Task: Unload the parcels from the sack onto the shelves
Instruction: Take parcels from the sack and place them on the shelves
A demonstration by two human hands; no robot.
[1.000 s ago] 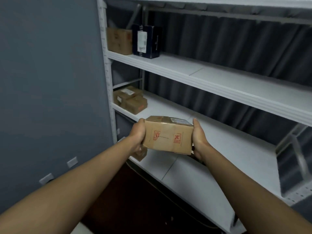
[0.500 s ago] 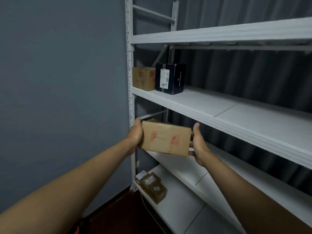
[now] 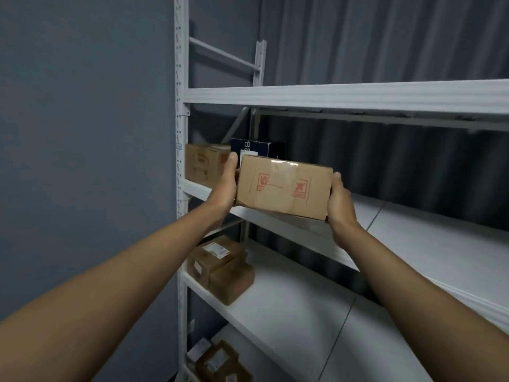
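Note:
I hold a brown cardboard parcel [image 3: 285,187] with red handling marks between both hands. My left hand [image 3: 225,186] grips its left end and my right hand [image 3: 340,201] grips its right end. The parcel is slightly tilted, its underside at the front edge of a white shelf board [image 3: 429,238]. Behind it on that board stand a brown box [image 3: 205,164] and a dark blue box [image 3: 261,147], partly hidden by the parcel and my left hand. The sack is not in view.
White shelving post [image 3: 181,161] stands at the left against a grey wall. The shelf below carries stacked brown parcels [image 3: 220,267]; several more parcels [image 3: 217,362] lie on the lowest shelf. An upper shelf beam [image 3: 344,96] runs overhead. Dark curtain behind.
Both hands have lifted the parcel from the level of a lower shelf up to the shelf with the brown and blue boxes. My view has tilted upward.

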